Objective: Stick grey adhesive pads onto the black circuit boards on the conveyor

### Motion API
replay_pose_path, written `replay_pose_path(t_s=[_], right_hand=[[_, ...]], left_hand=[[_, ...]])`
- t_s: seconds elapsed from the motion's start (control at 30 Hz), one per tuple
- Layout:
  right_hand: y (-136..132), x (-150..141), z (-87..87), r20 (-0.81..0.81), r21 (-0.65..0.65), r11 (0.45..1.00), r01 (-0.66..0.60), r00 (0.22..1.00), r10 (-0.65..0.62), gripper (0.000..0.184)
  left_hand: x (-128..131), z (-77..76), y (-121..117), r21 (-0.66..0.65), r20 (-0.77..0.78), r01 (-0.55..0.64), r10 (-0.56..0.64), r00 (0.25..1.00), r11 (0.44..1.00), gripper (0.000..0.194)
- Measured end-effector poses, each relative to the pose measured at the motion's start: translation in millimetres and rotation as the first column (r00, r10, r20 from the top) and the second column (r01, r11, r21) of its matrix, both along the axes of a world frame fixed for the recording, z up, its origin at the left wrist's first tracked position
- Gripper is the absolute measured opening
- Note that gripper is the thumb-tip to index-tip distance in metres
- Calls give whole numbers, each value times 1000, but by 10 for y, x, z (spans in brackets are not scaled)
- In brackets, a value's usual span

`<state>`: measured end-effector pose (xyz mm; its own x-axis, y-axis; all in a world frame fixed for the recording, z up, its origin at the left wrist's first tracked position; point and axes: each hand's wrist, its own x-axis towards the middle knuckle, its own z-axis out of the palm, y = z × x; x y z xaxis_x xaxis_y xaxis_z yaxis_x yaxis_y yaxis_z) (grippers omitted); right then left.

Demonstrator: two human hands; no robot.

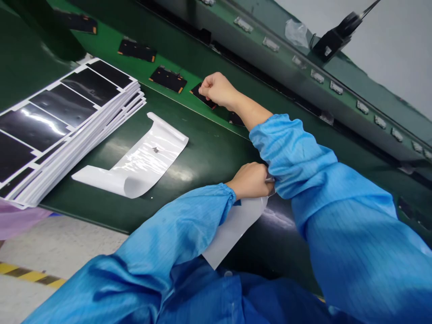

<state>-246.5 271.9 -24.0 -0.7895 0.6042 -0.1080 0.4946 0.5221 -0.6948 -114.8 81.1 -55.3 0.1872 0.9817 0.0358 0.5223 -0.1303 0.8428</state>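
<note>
My right hand reaches to the green strip, its fingers pinched at the edge of a flat black panel with orange tabs. The fingers cover part of that panel. Nearer my body, my left hand is closed on the upper end of a whitish translucent sheet, which hangs down towards me. My right sleeve hides part of this hand's fingertips. To the left, a curled glossy white backing sheet with a small dark mark lies on the dark green table.
A thick stack of white sheets with black rectangles lies at the left. More black panels rest along the green strip. A dark rail with small clips runs behind, with a black power adapter beyond.
</note>
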Motion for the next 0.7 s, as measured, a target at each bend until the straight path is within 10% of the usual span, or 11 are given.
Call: replay_pose_path(t_s=[0.33, 0.7], right_hand=[[125, -228, -127, 81, -3, 1000, -16, 997, 16, 27], [52, 37, 111, 229, 40, 997, -73, 971, 61, 25]], left_hand=[[1, -31, -3, 68, -27, 41, -39, 999, 997, 17], [-8, 50, -14, 4, -15, 6, -6, 1000, 1000, 12]])
